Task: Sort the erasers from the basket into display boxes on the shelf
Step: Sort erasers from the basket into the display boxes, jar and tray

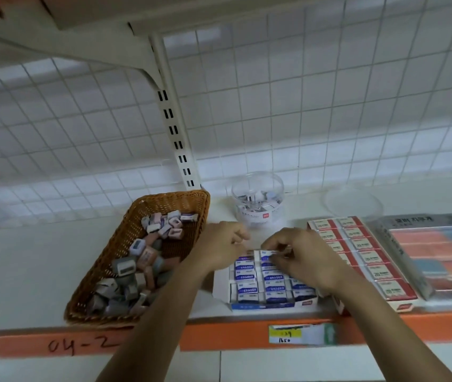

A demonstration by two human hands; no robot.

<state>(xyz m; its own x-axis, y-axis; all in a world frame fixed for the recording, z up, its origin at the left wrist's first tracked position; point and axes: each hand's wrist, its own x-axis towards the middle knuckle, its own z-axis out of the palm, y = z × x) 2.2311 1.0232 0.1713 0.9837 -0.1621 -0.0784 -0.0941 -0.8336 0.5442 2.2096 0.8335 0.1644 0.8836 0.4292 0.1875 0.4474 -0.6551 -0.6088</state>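
Blue-and-white eraser (268, 253): back row of the blue display box (274, 306), pinched by the fingertips of the right hand (304, 257). Left hand (219, 248): just beside it over the box's back left corner, fingers curled; whether it holds anything cannot be told. Wicker basket (100, 260) of loose erasers (147, 255): left of the box, on the white shelf (26, 257). Red display box (401, 307): right of it.
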